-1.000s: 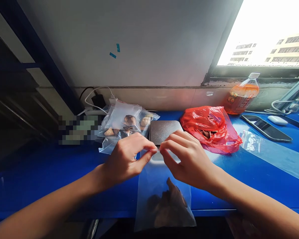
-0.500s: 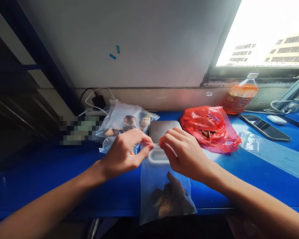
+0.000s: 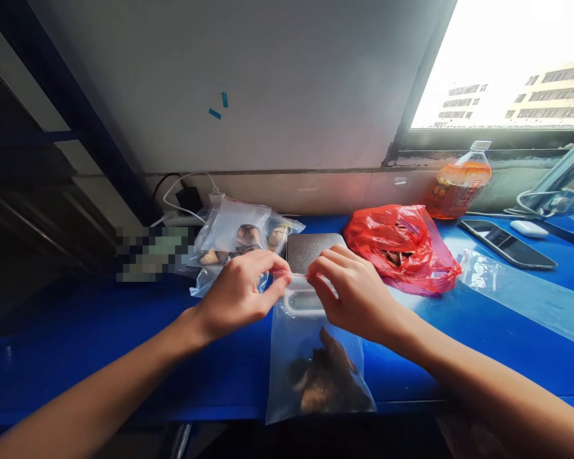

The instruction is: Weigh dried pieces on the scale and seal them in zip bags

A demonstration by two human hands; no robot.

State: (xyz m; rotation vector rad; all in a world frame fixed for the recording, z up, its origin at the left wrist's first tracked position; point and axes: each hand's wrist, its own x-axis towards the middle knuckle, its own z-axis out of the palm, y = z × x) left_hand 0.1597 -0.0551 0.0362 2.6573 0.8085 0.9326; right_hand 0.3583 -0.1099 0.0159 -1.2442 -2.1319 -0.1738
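Note:
A clear zip bag (image 3: 287, 357) hangs from my two hands, its lower end at the front edge of the table. Dark brown dried pieces (image 3: 323, 379), like dried mushrooms, lie in its lower half. My left hand (image 3: 246, 284) pinches the top edge of the bag toward its left corner. Thumb and fingers of my right hand (image 3: 347, 287) are closed on the same edge, a short gap to the right. Behind the bag a flat silver kitchen scale (image 3: 310, 250) is partly covered by the bag and my hands.
Filled zip bags (image 3: 239, 223) lie at the back left by a charger (image 3: 187, 196). Right of the scale sits a red plastic bag (image 3: 382, 239) with brown pieces. Farther right are a drink bottle (image 3: 462, 182), a phone (image 3: 509, 243), a white earphone case (image 3: 529, 229) and a flat clear bag (image 3: 530, 296).
My left fingertips have shifted slightly left along the bag's top edge, widening the gap between the hands. The bag's bottom has risen slightly. Both hands keep their pinch.

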